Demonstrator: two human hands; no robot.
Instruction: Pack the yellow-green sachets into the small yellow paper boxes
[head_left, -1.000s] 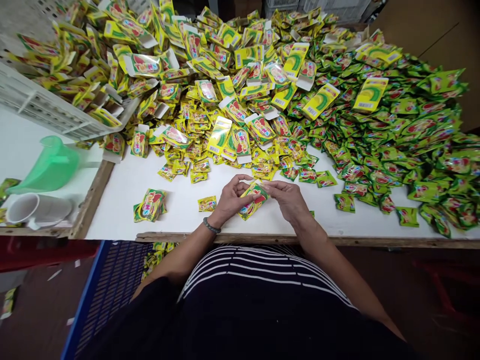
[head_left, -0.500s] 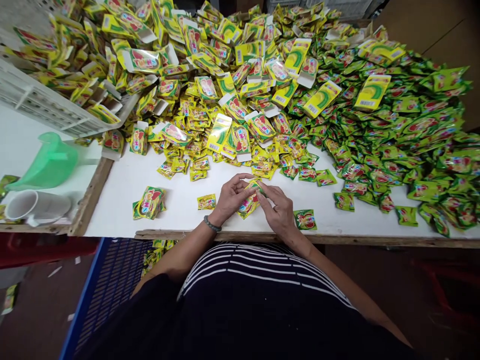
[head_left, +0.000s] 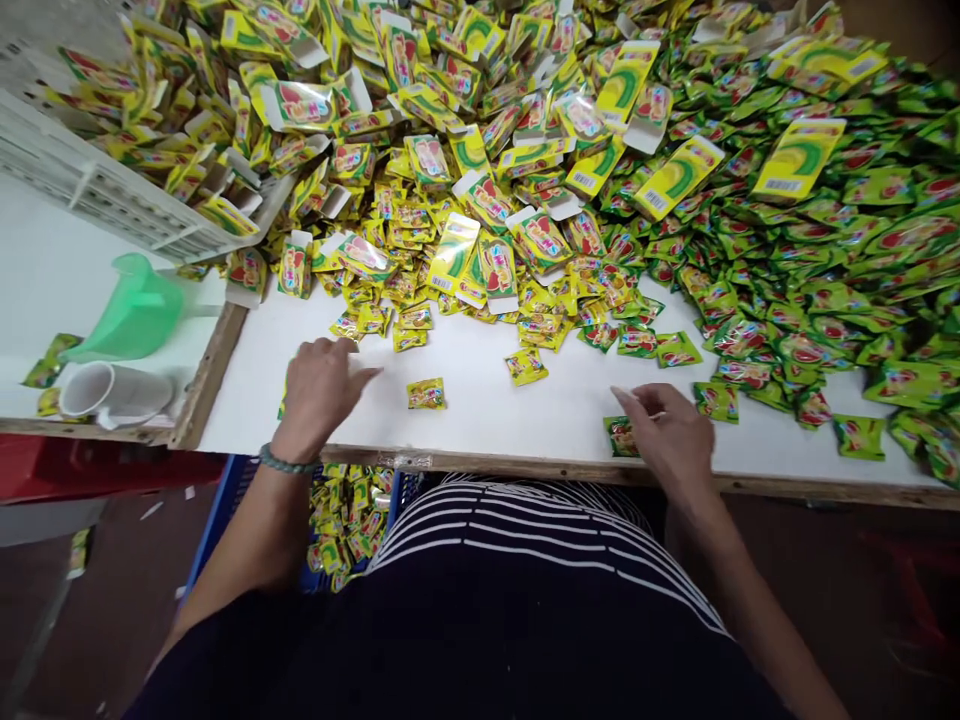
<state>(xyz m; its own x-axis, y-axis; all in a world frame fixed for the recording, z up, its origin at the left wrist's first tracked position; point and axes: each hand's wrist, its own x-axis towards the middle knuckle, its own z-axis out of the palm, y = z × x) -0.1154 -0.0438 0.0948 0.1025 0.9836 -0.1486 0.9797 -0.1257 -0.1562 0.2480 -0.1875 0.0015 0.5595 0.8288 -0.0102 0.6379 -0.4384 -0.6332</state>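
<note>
My left hand (head_left: 322, 388) is over the left part of the white table, above a small stack of green and yellow packets that it mostly hides. Its thumb points right, apart from the bent fingers, whose tips are hidden. At the right, my right hand (head_left: 671, 430) has thumb and fingers apart beside a green packet (head_left: 621, 437) near the table edge. Between the hands lie two yellow packets, one left of centre (head_left: 426, 394) and one farther back (head_left: 526, 367). Behind them is a heap of flat yellow boxes (head_left: 544, 240) and small packets.
A large pile of green packets (head_left: 810, 270) covers the right side. At the left stand a white crate (head_left: 97, 190), a green scoop (head_left: 139, 310) and a white mug (head_left: 116, 392). Below the wooden table edge (head_left: 525, 465), a blue basket (head_left: 232, 500) holds packets.
My hands have parted, the left moving left over the stack and the right moving right to the green packet. The packet they held between them is no longer in them. The view has shifted slightly.
</note>
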